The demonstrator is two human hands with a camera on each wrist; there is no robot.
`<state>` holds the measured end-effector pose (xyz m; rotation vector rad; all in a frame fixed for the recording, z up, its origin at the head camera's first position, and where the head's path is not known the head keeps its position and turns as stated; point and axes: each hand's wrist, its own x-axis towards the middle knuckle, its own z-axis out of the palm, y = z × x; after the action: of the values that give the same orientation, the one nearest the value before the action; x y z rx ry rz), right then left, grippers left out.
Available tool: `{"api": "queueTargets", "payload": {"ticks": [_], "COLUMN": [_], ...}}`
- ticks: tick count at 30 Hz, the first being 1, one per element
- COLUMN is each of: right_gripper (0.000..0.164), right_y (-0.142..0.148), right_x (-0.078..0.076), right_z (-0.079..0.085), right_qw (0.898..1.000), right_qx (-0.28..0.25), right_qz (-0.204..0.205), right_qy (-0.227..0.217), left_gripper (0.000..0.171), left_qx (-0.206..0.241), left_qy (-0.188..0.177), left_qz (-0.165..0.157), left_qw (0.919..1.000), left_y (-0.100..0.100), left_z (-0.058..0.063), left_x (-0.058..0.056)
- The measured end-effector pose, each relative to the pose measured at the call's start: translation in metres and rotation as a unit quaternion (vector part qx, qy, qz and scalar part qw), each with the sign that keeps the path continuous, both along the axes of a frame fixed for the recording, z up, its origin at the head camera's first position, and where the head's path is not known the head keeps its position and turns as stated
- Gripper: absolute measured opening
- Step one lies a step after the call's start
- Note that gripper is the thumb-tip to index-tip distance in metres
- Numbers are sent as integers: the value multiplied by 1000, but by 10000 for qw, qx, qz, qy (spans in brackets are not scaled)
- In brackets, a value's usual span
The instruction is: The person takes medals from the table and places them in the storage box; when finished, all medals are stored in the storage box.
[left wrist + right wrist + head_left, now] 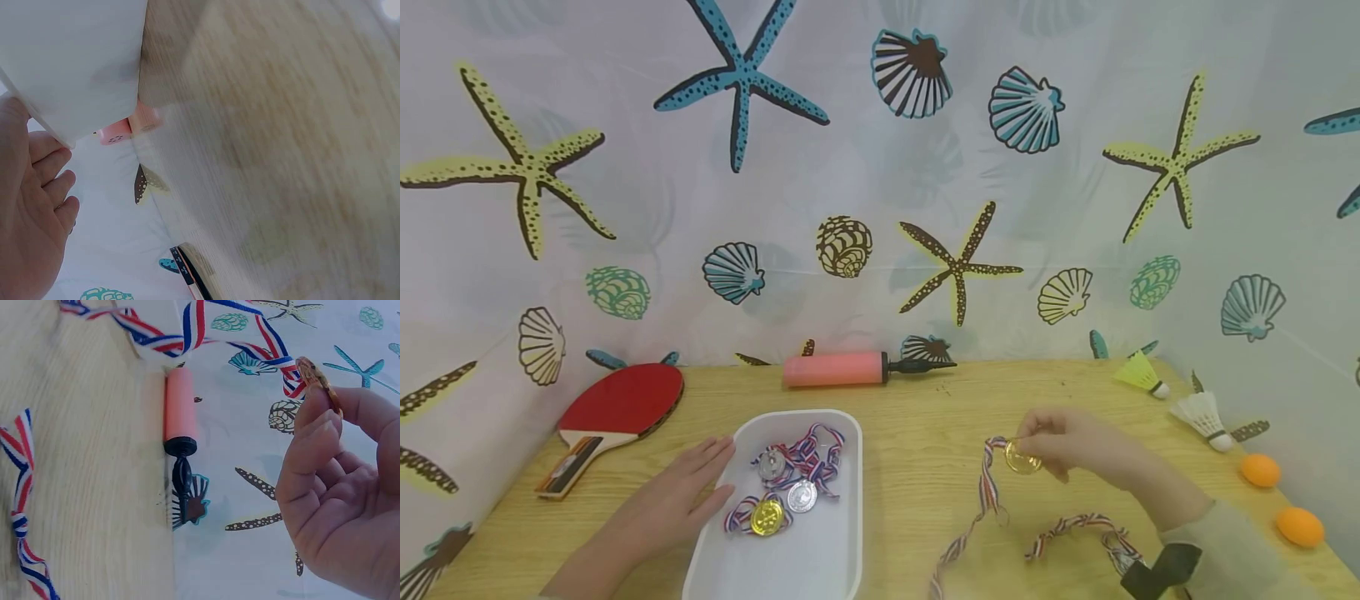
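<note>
A round gold-coloured medal (1022,459) on a striped red-white-blue fabric ribbon (988,483) is pinched by the right hand (1071,442), raised right of a white rectangular tray (797,567). The tray's left rim is touched by the left hand (677,492), fingers extended. Beside the right forearm, a partly hidden medal (1122,558) appears silver.

No lettering, brand or number can be read. Pale marks on the edge band (182,266) of the table tennis paddle (625,406) and the relief on the gold medal (1022,459) are illegible.
</note>
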<state>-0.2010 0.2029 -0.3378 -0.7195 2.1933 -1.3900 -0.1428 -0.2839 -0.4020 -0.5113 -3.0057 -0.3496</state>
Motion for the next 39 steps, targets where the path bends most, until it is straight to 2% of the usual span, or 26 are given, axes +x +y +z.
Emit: {"api": "queueTargets", "payload": {"ticks": [6, 11, 15, 18, 23, 26, 31, 35, 39], "right_gripper": [21, 13, 5, 10, 21, 25, 24, 15, 8], "right_y": [5, 6, 4, -1, -12, -19, -26, -31, -38], "right_x": [-4, -4, -2, -2, -3, -2, -3, -3, -2], "right_z": [14, 26, 35, 42, 53, 58, 64, 68, 75], "right_qw": [9987, 9958, 9890, 9775, 9505, 9371, 9210, 9179, 9261], "right_qx": [-414, -726, -1281, -2026, -3100, -3476, -3886, -3966, -3758], "right_qz": [-278, -505, -724, -579, 10, 155, 195, 58, -244], "right_qy": [105, 255, 138, -12, -213, -265, -187, -21, 219], "left_gripper": [60, 60, 60, 60, 61, 62, 60, 59, 59], "left_qx": [7, 38, 62, 64, 83, 80, 65, 53, 59], "left_qy": [-93, -190, -181, -181, -222, -259, -199, -86, -57], "left_qz": [42, 82, 69, 72, 75, 77, 82, 56, 36], "left_qw": [9999, 9998, 9998, 9998, 9997, 9996, 9997, 9999, 10000], "left_y": [0, 1, 1, 1, 1, 1, 0, 1, 1], "left_z": [0, 1, 1, 1, 1, 1, 0, 0, 0], "left_x": [-1, -1, 0, 0, -1, -1, -1, 0, 0]}}
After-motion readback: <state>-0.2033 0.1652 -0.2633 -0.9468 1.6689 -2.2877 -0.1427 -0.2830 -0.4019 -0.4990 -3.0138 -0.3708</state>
